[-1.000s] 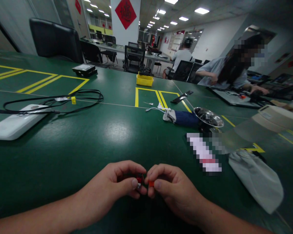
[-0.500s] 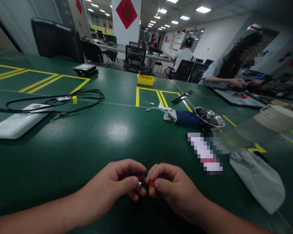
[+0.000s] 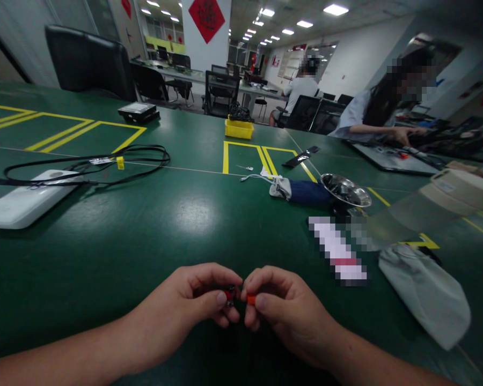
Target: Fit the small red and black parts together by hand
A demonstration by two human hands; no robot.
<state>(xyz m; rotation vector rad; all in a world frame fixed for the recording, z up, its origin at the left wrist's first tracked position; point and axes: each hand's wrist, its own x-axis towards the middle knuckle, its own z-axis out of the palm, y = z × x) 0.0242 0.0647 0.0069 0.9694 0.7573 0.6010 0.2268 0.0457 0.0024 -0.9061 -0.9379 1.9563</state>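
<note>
Just above the green table [image 3: 193,246], my left hand [image 3: 197,297] pinches a small red and black piece with shiny metal bits [image 3: 229,295] between thumb and fingers. Facing it, my right hand [image 3: 279,300] grips a small orange block [image 3: 251,299] between thumb and forefinger. The fingertips of both hands nearly meet, and a narrow gap separates the two pieces. Fingers cover much of each piece, so I cannot tell their exact kind.
A pixelated phone-like slab [image 3: 336,249], a grey pouch [image 3: 426,295] and a tilted bottle [image 3: 438,198] lie to the right. Beyond are a metal bowl [image 3: 358,197], blue pouch [image 3: 309,193] and yellow bin [image 3: 239,130]. A black cable [image 3: 145,166] crosses a white device [image 3: 28,203]. A co-worker [image 3: 362,118] sits far right.
The red and black piece has turned slightly in my left fingers, showing its metal bits differently. Both hands stay almost in place. The co-worker's hands have shifted lower over the board.
</note>
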